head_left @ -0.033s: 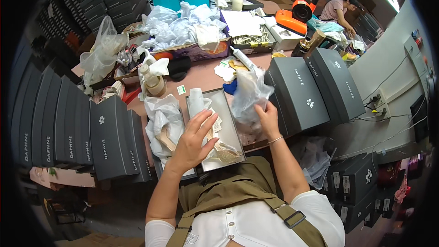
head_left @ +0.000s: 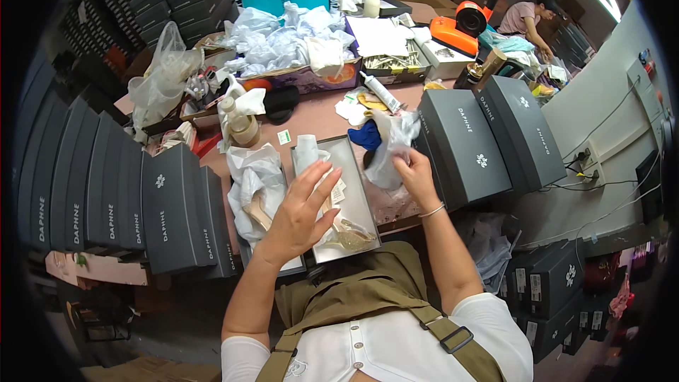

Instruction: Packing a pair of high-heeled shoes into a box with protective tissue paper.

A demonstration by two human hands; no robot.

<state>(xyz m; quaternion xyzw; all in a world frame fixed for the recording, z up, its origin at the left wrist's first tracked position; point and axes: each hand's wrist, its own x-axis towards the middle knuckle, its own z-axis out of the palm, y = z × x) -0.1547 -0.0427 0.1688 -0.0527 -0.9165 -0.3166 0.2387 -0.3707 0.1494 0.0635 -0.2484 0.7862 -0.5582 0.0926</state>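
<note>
My right hand (head_left: 417, 175) pinches a thin, crumpled translucent plastic bag (head_left: 393, 134) at the right of an open grey shoe box (head_left: 351, 166). Inside that white-lined box lies a glittery shoe (head_left: 353, 236), partly hidden by my left hand, along with a white tissue roll (head_left: 307, 150) and small paper tags (head_left: 339, 191). Over the box's left side hovers my left hand (head_left: 303, 205), fingers spread and gripping nothing. To its left, a second open box contains white tissue paper (head_left: 253, 173) and a beige shoe (head_left: 259, 213).
Closed grey shoe boxes (head_left: 463, 145) stand to the right, and more boxes (head_left: 177, 212) line the left. Behind are a carton of crumpled tissue (head_left: 283, 35), a glue tube (head_left: 382, 92), a blue cloth (head_left: 366, 135) and an orange tool (head_left: 453, 35). Another person (head_left: 523, 21) works at far right.
The plastic bag has shifted and folded differently in my right hand, showing more of the blue cloth. My left hand stays nearly in place, and the whole view has moved slightly.
</note>
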